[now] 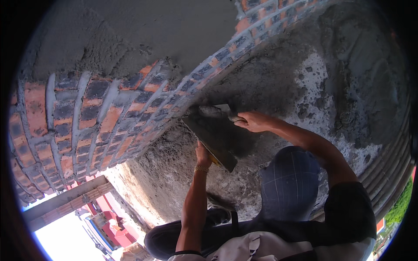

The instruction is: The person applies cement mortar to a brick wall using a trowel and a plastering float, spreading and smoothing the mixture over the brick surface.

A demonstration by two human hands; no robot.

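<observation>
My left hand (202, 154) is closed around the underside of a plastering float (211, 145), a long flat dark board with a bit of yellow showing beneath. The board is tilted, its far end close to the foot of the brick wall. In my right hand (254, 122) is a trowel (223, 108), gripped by its handle. Its blade lies just beyond the float, among dark wet mortar (209, 112) on the floor. Part of the blade is hidden by mortar, so I cannot tell its full shape.
A brick wall (104, 117) runs along the left, its upper part coated in grey plaster (143, 30). Rough mortar-stained floor (274, 82) spreads to the right. My bent knee (291, 178) is close below my right forearm. Past a ledge (69, 202) at lower left, red roofs show.
</observation>
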